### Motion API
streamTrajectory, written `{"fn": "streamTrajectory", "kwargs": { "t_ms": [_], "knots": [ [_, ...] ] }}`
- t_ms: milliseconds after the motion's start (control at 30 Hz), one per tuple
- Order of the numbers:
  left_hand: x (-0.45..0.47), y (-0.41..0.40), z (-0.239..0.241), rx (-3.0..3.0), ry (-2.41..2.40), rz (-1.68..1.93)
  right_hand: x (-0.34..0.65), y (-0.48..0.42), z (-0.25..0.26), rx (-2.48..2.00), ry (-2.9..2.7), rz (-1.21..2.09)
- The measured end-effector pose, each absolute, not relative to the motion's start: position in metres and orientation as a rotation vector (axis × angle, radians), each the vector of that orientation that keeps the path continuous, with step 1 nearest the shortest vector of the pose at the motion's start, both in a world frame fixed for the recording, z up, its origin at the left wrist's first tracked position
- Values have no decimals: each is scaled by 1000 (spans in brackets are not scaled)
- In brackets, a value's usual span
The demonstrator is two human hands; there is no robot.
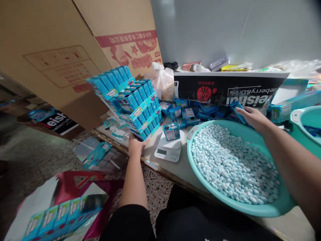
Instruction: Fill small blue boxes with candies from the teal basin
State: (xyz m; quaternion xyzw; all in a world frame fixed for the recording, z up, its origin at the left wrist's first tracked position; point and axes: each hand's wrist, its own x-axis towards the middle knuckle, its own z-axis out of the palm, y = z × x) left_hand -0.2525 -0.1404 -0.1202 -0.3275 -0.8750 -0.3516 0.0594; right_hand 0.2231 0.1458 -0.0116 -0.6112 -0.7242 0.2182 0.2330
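My left hand [135, 144] rests at the foot of a tall stack of blue candy display boxes [135, 107], its fingers hidden behind the lowest box. My right hand [252, 117] reaches over the far rim of a teal basin [260, 209] full of pale blue and white candies [233, 164]. Its fingers close on a small blue tin [238, 112] at the edge of a heap of such tins [195, 112]. One blue tin [171, 131] stands on a small white scale [168, 149].
A black printed box [225, 88] lies behind the tins. A large cardboard carton [62, 57] leans at the left. A second teal basin [307, 125] sits at the right edge. More display boxes [62, 214] and flat packaging lie on the floor.
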Motion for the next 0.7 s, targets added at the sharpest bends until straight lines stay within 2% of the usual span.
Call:
{"fn": "streamTrajectory", "kwargs": {
  "t_ms": [233, 467, 567, 700],
  "knots": [
    [-242, -140, -117, -938, -2629, -1072, 222, 143, -9, -1704, -1981, 642],
    [-195, -163, -114, -827, -2220, -1212, 222, 143, -9, -1656, -1990, 664],
    [-169, -166, -98, -1021, -2063, -1262, 222, 143, -10, -1620, -2001, 682],
    [-139, -142, -54, -1533, -1841, -1186, 223, 142, -10, -1616, -1981, 666]
  ]
}}
